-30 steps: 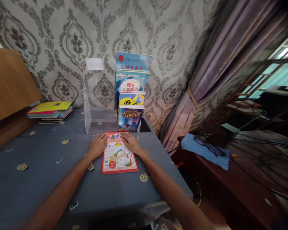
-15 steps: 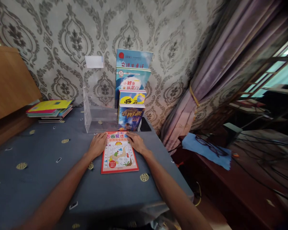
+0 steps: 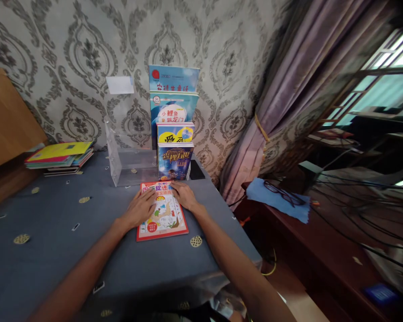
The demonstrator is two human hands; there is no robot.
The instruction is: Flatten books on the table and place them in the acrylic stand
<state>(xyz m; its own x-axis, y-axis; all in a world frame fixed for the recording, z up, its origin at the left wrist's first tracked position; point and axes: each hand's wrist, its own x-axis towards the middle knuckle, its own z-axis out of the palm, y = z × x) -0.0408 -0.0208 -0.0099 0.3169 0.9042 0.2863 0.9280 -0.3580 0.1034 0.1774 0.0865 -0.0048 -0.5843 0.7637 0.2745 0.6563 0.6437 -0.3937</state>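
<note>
A red-bordered children's picture book [image 3: 169, 226] lies flat on the cloth-covered table, its cover facing up. My left hand [image 3: 141, 209] rests on the left part of the cover, fingers stretched out over the title. At the upper right edge, my right hand [image 3: 184, 196] lies with its fingers extended onto the corner. Just behind the book stands a clear acrylic display rack [image 3: 134, 174]. Its right side carries upright books in tiers, with a dark blue book [image 3: 174, 161] in front and a light blue book [image 3: 174, 78] at the back.
A stack of thin books [image 3: 62, 154] sits at the table's left rear. A black phone-like slab [image 3: 197, 171] lies beside the rack. To the right, a lower dark red surface holds a blue cloth [image 3: 275, 201], glasses [image 3: 284, 193] and tangled cables. A tied curtain [image 3: 248, 147] hangs behind.
My left hand has slid from the book's left edge inward over its cover. The right hand stays near the upper right corner. The whole view has shifted slightly.
</note>
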